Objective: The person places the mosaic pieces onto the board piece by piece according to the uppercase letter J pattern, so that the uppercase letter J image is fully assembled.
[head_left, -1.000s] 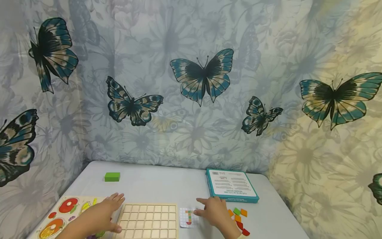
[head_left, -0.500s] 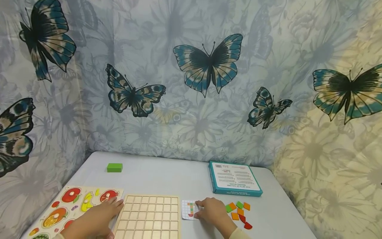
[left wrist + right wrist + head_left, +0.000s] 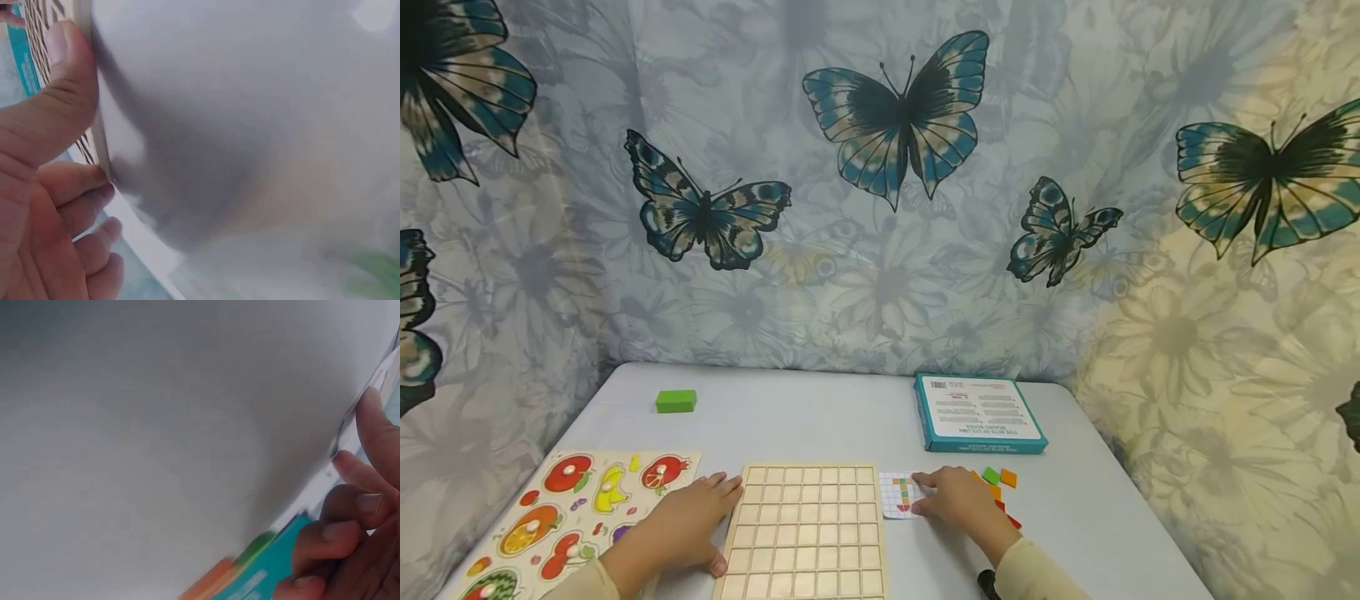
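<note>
My left hand (image 3: pixel 681 523) rests against the left edge of a wooden grid board (image 3: pixel 805 533). In the left wrist view its thumb (image 3: pixel 72 94) lies over the board's rim, while the index fingertip touches the side. To the right of the board lies a small pattern card (image 3: pixel 895 496) printed with a grid and coloured squares. My right hand (image 3: pixel 962 500) pinches the card's right side between thumb and index finger, the other fingers curled. Partly hidden behind that hand are several loose orange, green (image 3: pixel 991 475) and red pieces.
A teal-edged box (image 3: pixel 981 414) lies at the back right. At the back left stands a green block (image 3: pixel 676 402). A fruit picture puzzle board (image 3: pixel 535 500) covers the left front of the table. Butterfly-patterned cloth hangs behind the table.
The left hand has moved onto the board's edge, and the board has slid right, away from the fruit puzzle. The right hand has taken the card's side and shifted it right.
</note>
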Action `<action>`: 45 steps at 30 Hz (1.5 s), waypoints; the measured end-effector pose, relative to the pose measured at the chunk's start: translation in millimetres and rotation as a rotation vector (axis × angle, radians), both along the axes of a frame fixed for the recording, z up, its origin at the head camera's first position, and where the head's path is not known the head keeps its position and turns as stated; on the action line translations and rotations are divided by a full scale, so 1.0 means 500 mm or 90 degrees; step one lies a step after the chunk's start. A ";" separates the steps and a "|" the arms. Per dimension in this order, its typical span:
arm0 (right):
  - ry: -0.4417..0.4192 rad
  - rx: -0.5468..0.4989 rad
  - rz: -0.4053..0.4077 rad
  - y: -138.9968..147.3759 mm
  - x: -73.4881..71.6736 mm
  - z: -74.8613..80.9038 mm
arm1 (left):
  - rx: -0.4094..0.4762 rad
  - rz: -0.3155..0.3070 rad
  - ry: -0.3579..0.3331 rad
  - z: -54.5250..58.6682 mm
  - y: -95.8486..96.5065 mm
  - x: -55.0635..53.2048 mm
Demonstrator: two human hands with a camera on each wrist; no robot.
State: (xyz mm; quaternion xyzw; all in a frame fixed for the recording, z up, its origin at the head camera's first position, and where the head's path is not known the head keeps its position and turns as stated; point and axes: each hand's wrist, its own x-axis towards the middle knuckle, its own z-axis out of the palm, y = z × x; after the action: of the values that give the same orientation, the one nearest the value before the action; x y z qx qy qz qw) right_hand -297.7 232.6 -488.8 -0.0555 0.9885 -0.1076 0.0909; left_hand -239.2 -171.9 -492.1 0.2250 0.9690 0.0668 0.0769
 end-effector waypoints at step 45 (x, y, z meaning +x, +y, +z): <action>-0.016 -0.105 -0.116 0.311 -0.034 0.020 | 0.170 0.019 -0.134 -0.016 0.080 -0.013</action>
State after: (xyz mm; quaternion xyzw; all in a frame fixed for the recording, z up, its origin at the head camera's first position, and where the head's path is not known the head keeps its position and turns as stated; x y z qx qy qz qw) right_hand -314.5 388.2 -478.9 0.0289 0.9760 -0.1973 0.0879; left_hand -245.8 -132.0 -500.0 0.2107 0.9414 0.2193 0.1460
